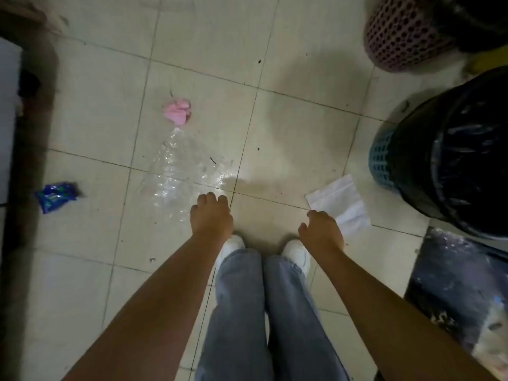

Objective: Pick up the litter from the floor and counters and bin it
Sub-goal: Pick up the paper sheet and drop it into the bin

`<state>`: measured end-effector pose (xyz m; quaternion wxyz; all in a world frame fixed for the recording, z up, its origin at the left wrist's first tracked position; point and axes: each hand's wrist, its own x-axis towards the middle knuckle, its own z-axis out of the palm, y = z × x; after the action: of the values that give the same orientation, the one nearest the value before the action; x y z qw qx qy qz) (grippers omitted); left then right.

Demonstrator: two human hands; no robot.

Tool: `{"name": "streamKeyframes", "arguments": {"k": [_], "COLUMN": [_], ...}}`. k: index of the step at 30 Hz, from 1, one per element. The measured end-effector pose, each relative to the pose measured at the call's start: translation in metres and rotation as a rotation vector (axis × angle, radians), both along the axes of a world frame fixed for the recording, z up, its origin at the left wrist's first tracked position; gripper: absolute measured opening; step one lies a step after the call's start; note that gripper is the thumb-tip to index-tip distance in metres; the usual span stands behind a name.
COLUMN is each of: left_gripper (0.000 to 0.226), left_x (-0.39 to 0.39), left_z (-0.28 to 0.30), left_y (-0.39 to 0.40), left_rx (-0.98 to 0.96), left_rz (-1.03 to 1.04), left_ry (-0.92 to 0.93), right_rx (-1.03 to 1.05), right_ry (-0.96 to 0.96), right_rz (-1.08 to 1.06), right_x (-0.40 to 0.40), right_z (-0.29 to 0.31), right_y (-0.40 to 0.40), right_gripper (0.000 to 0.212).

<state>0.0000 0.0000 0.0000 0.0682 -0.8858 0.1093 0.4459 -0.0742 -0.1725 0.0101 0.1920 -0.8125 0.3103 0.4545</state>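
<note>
Litter lies on the tiled floor: a crumpled pink paper [178, 111], a clear plastic sheet [178, 171], a blue wrapper [56, 196] at the left and a white paper [341, 204] at the right. A blue basket bin with a black liner [453, 155] stands at the right. My left hand [211, 215] hangs over the near edge of the plastic sheet, fingers loosely curled down, holding nothing. My right hand [320, 231] hovers beside the near corner of the white paper, its fingertips hidden, with nothing seen in it.
A pink perforated basket [404, 31] stands at the far right. A dark speckled slab [461, 284] sits low at the right, and dark furniture [24, 133] runs along the left edge. My white shoes [297, 254] and jeans are below the hands.
</note>
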Motion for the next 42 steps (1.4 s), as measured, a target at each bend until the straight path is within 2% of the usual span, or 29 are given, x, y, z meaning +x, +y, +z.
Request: {"name": "streamKeyframes", "arguments": {"k": [4, 7, 10, 14, 17, 18, 20, 25, 29, 32, 35, 39, 42], "left_gripper": [0.048, 0.059, 0.054, 0.035, 0.031, 0.026, 0.03, 0.033, 0.026, 0.025, 0.022, 0.042, 0.034], "left_x": [0.011, 0.023, 0.034, 0.037, 0.042, 0.043, 0.04, 0.031, 0.03, 0.026, 0.022, 0.02, 0.021], "left_z": [-0.101, -0.145, -0.171, -0.181, -0.172, -0.168, -0.163, -0.158, -0.12, -0.06, 0.021, 0.131, 0.199], "left_y": [-0.011, -0.013, -0.012, -0.007, -0.008, -0.011, -0.019, -0.032, -0.036, -0.042, -0.058, -0.097, -0.135], "left_rx": [0.038, 0.071, 0.059, 0.027, 0.013, 0.008, -0.006, -0.115, -0.239, -0.259, -0.327, -0.437, -0.504], "left_rz": [0.085, 0.096, 0.096, -0.069, -0.088, -0.033, 0.02, -0.022, -0.014, -0.02, 0.043, 0.187, 0.197], "left_ry": [-0.089, -0.144, -0.227, -0.3, -0.304, -0.3, -0.189, -0.217, -0.196, -0.138, -0.101, -0.037, -0.058], "right_rx": [-0.102, -0.14, -0.181, -0.207, -0.206, -0.204, -0.202, -0.193, -0.128, -0.094, -0.076, -0.06, -0.085], "right_ry": [-0.015, -0.08, -0.105, -0.138, -0.142, -0.144, -0.154, -0.171, -0.248, -0.29, -0.332, -0.434, -0.514], "right_rz": [-0.138, -0.137, -0.122, -0.121, -0.15, -0.171, -0.221, -0.345, -0.383, -0.331, -0.316, -0.404, -0.492], "right_x": [-0.005, -0.003, 0.0, 0.002, 0.002, 0.003, 0.005, 0.006, 0.007, 0.005, 0.001, -0.006, -0.011], "right_z": [-0.1, -0.15, -0.177, -0.189, -0.192, -0.192, -0.194, -0.195, -0.153, -0.098, -0.022, 0.097, 0.182], "right_y": [-0.021, -0.033, -0.039, -0.04, -0.04, -0.04, -0.038, -0.038, -0.033, -0.033, -0.042, -0.068, -0.098], "right_gripper": [0.034, 0.037, 0.041, 0.031, 0.026, 0.025, 0.022, 0.017, 0.033, 0.022, 0.022, 0.022, 0.019]}}
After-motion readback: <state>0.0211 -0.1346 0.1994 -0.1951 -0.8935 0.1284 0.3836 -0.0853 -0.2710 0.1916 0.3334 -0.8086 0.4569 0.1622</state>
